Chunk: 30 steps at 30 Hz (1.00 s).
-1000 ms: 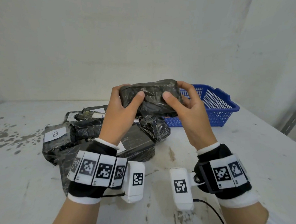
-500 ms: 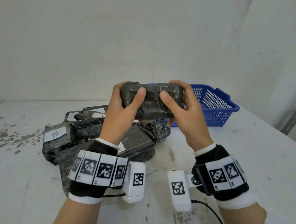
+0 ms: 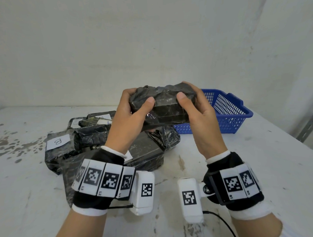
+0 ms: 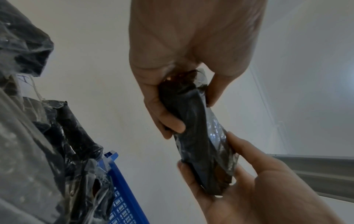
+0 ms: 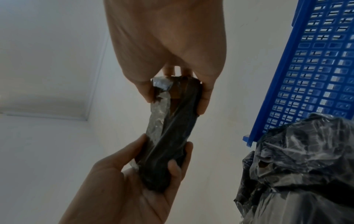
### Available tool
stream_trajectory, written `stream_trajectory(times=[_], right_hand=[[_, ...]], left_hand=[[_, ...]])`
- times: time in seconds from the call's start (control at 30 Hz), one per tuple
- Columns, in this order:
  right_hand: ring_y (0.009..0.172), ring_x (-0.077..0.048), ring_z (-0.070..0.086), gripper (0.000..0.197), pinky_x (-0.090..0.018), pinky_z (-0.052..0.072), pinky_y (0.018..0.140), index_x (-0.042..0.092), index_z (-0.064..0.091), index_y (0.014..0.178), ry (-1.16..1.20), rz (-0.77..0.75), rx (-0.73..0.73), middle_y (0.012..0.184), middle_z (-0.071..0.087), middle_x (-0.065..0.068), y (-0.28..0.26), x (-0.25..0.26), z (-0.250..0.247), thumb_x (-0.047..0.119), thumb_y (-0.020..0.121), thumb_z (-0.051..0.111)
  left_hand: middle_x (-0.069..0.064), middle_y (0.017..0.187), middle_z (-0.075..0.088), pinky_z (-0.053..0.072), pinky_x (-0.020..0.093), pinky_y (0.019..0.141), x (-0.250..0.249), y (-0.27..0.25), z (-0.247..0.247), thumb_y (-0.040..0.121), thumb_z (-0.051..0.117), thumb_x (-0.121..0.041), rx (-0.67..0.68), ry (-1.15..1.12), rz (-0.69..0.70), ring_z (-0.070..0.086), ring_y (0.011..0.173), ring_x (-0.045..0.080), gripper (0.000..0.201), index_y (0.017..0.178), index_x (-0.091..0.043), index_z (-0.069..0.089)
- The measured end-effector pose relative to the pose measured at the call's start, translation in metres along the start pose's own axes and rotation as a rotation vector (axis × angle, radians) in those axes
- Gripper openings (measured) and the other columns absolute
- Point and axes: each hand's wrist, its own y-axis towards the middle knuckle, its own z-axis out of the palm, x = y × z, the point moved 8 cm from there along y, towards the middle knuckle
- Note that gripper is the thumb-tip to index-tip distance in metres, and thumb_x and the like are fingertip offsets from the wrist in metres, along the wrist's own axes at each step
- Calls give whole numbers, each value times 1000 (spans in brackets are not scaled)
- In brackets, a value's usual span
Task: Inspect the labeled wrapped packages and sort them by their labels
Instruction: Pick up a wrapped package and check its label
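Note:
I hold a black plastic-wrapped package [image 3: 162,107] above the table in both hands. My left hand [image 3: 141,99] grips its left end and my right hand [image 3: 186,92] its right end, thumbs on the near face. No label shows on the sides facing me. The left wrist view has the left hand [image 4: 191,109] round one end of the package [image 4: 201,136]. The right wrist view has the right hand [image 5: 176,97] round the other end of the package [image 5: 170,128]. Below lies a pile of black packages [image 3: 92,138]; one bears a white label marked B [image 3: 58,142].
A blue mesh basket [image 3: 230,112] stands behind my right hand, at the table's back right. The white table [image 3: 242,159] is stained at the left. A pale wall stands close behind. A cable trails from the right wrist camera.
Both hands have turned the package, so a different face now points at me, and lifted it slightly. The pile and basket have not moved.

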Motion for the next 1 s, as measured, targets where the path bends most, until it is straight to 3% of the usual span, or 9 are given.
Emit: stream_trajectory(times=[0.1,0.2,0.3,0.4,0.5,0.6,0.77,0.9,1.0], right_hand=[[104,-10,70,33,-25,59,69,37,53,134,-88,68,41,119,69,3,0,-6,3,31,101,56],[82,-2,70,21,-21,54,55,28,60,123,-100,56,3,96,72,9,1,-6,-3,30,102,55],[85,-3,69,14,-23,56,68,21,63,114,-25,27,-11,90,72,12,3,-5,-4,23,102,56],[88,-2,67,9,-29,57,79,23,65,104,5,1,-30,86,71,19,4,-3,-5,26,100,58],[89,-3,66,5,-25,55,78,25,65,100,9,-38,-56,93,70,12,2,1,-7,24,99,61],[84,-1,68,8,-18,54,73,21,63,102,7,-69,-44,95,70,5,0,5,-4,18,95,66],[87,-1,70,24,-17,54,74,19,59,107,-28,-107,-28,98,71,4,-3,6,1,16,88,74],[92,-5,68,26,-20,54,78,25,58,103,-93,-143,-22,104,68,-1,-3,7,-1,17,87,77],[99,-6,66,18,-25,54,87,25,59,106,-93,-163,-4,104,67,8,-3,10,1,21,92,70]], left_hand=[[1,107,66,55,21,78,-6,0,-1,91,66,-19,12,4,69,66,96,10,35,121,-17,49],[-2,107,65,53,20,80,-8,0,0,88,69,-28,47,-44,60,65,97,8,38,120,-18,52],[-3,110,69,51,37,96,3,0,2,77,69,-56,65,-74,-52,66,106,14,48,111,-24,59],[-4,113,70,47,44,102,6,0,5,83,62,-55,89,-48,-78,65,108,14,35,108,-30,61],[-17,104,65,53,27,86,0,-3,8,95,50,-50,117,12,-58,63,98,-1,16,104,-39,55],[-9,97,66,58,30,64,-2,-3,7,95,51,-46,113,60,-28,67,87,5,24,107,-27,55],[-5,96,66,56,24,56,2,-1,4,89,61,-42,65,94,-35,67,81,6,32,112,-21,55],[-1,114,67,60,32,68,15,-2,7,72,50,-75,132,140,-186,73,86,16,78,126,-20,48],[0,112,68,48,27,44,19,-2,10,74,41,-82,184,153,-234,73,67,24,83,130,-21,47]])
